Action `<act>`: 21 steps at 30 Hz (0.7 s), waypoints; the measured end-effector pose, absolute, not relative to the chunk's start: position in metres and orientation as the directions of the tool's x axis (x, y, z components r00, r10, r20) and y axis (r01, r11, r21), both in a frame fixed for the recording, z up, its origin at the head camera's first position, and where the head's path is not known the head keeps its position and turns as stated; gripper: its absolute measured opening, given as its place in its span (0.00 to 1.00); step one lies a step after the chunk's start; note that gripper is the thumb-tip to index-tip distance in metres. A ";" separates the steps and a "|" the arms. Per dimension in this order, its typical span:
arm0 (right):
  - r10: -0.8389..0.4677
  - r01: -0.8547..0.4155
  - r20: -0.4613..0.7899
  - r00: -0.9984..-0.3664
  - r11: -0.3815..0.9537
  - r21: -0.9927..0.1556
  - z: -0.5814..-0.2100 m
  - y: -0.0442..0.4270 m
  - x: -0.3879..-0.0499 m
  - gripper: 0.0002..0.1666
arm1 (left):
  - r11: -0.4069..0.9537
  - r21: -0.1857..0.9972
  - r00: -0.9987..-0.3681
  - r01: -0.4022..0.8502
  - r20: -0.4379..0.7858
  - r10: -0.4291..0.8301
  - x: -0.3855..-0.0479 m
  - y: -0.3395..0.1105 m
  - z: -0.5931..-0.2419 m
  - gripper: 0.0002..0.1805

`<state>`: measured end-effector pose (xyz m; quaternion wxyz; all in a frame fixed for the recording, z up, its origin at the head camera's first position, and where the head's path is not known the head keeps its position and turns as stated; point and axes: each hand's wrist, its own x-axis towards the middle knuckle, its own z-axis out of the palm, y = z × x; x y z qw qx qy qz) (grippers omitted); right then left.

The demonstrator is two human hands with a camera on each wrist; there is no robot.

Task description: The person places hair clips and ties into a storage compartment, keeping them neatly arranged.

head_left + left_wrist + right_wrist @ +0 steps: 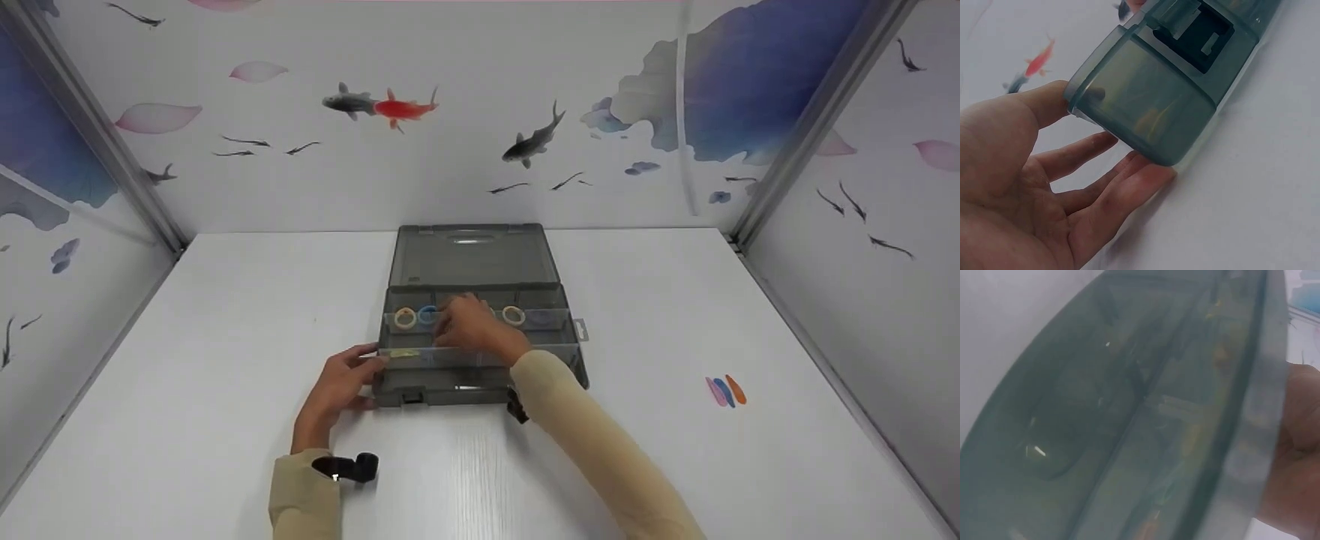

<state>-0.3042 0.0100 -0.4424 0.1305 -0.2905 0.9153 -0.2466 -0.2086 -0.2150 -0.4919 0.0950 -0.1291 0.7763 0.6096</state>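
A dark translucent compartment box (465, 376) lies with its lid (474, 256) folded back, rings in its back compartments: a cream ring (405, 319), a blue ring (426, 314) and a pale ring (513, 316). A yellow piece (405, 352) shows in the left of the middle row. The left hand (341, 386) holds the box's left side, thumb on the rim and fingers along the wall (1134, 112). Over the back middle compartments, the right hand (476, 326) reaches down with bent fingers; its fingertips and anything between them are hidden. The right wrist view shows mostly box wall (1072, 410).
Pink, blue and orange slim pieces (735, 389) lie side by side on the white table (645, 450) at the right. Printed panels (480, 180) stand behind and at both sides. A clear latch (582, 330) sticks out from the box's right edge.
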 end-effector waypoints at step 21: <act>-0.579 -0.490 0.227 -0.783 0.350 -0.799 -0.406 0.075 -0.261 0.14 | 0.234 0.916 -0.946 -0.325 -0.314 -0.085 -0.208 -0.215 -0.490 0.32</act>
